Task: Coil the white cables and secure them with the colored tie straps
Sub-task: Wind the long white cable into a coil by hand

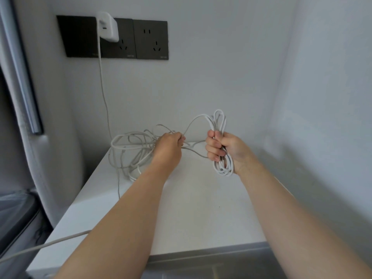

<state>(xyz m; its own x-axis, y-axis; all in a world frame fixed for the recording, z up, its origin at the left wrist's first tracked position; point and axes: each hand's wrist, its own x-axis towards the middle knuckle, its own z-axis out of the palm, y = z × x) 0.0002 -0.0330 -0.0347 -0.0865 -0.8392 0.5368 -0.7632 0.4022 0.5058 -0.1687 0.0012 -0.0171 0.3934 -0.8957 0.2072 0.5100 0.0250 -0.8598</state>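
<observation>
Now, the head view, the only one. The right hand is raised above a white flat-topped counter. Its fingers are curled tight round a coiled bundle of thin white cable. Narrow loops stand up above the fist, and rounder loops hang out below it, beside the wrist.

The left hand is level with the right and near it, back of the hand toward the camera. Its fingertips are closed in a pinch on a single white strand. That strand arches up from the pinch and over into the top of the bundle. A second run sags between the two hands, lower down.

Behind and left of the left hand, a loose tangle of white cable lies heaped on the far left corner of the counter. Some loops spill over the edge.

Up on the pale grey wall is a row of dark square socket plates. A white block charger is plugged in on the left, and its thin white lead drops straight down toward the tangle.

One more length of pale cable crosses the lower left corner of the frame, off the counter's near edge. Which end it belongs to cannot be told.
</observation>
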